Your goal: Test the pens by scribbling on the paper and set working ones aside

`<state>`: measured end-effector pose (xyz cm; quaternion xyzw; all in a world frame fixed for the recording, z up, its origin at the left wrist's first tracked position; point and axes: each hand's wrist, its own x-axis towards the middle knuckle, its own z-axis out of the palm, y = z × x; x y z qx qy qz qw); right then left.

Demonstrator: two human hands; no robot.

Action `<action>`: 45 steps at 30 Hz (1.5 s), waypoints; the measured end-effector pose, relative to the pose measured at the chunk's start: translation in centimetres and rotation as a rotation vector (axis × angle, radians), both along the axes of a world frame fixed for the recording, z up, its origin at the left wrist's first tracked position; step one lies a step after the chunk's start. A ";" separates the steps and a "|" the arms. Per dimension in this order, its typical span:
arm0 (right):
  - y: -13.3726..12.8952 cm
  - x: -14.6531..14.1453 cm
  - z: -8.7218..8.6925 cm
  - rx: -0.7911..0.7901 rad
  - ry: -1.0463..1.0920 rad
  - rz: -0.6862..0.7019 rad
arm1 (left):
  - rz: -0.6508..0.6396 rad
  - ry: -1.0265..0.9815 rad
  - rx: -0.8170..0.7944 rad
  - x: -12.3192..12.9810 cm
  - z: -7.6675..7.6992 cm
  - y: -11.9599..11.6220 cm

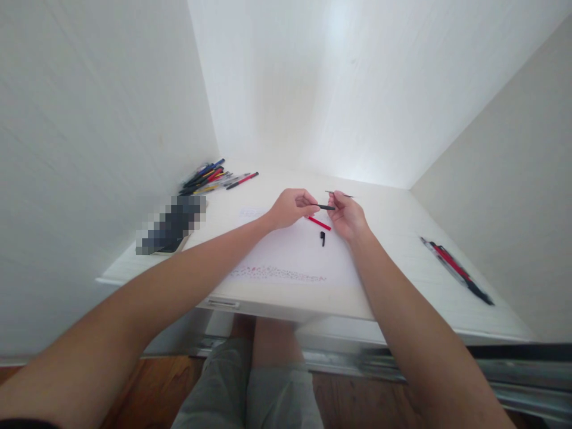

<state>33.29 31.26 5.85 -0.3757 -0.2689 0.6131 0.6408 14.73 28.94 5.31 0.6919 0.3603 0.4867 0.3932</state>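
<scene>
Near the middle of the frame, both hands meet above a white sheet of paper (290, 253) lying on a white desk (402, 226). The left hand (290, 208) is curled, its fingertips pinched on one end of a short black pen part (326, 207), and the right hand (346, 215) pinches the other end of that same piece. The right hand also holds a thin dark refill (339, 193) that sticks out above its fingers. Just below the hands, a red pen barrel (319, 223) lies slanted on the paper, and a small black cap (322, 239) lies just beneath it. At the upper left of the desk sits a pile of coloured pens (212, 177), with a blurred dark object (172, 226) in front of it. At the right edge of the desk lie a few red and black pens (456, 269).
</scene>
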 end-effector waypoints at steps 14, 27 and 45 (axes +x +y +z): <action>-0.6 -0.5 -0.1 0.003 -0.035 0.078 | -0.170 0.466 0.479 0.6 -0.5 -0.7; -0.9 -0.2 0.5 0.034 -0.030 0.054 | 0.233 0.070 0.190 0.0 -0.4 0.2; -1.3 -0.3 0.1 0.068 -0.170 0.117 | 0.252 -0.078 -0.059 -0.6 -0.9 1.0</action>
